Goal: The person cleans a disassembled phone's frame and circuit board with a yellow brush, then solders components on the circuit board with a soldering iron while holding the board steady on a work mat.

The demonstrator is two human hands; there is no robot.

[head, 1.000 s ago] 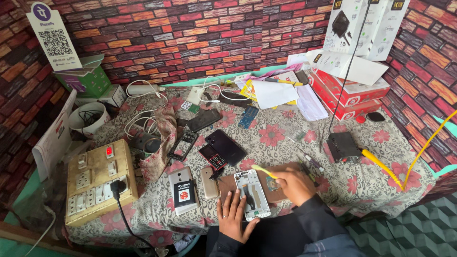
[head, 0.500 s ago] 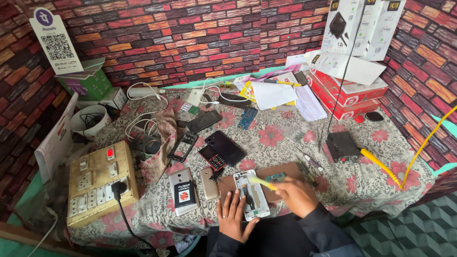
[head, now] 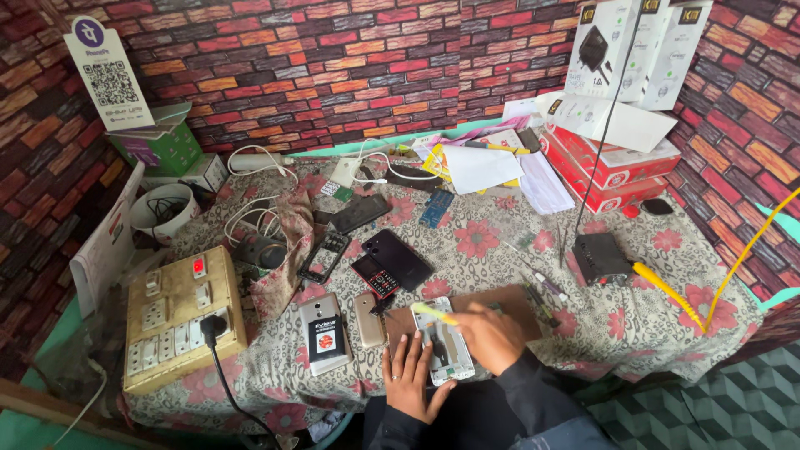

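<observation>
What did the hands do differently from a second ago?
Very little changed. The right hand slid a bit left and down over the opened phone, and its yellow-green tool now points more to the left. The left hand stayed flat beside the phone. The switchboard and the other phones on the flowered tablecloth did not move.

The cloth (head: 500,250) on the table is grey-white speckled with red flowers. The wall (head: 333,75) behind, at twelve o'clock, shows bricks in red, orange and dark brown. The phone (head: 446,350) under the hands is white, the tool (head: 435,313) above it pale yellow. At nine o'clock the switchboard (head: 179,321) is cream with one red switch. At two o'clock the boxes (head: 617,167) are red and white. At three o'clock the cable (head: 733,267) is yellow.
</observation>
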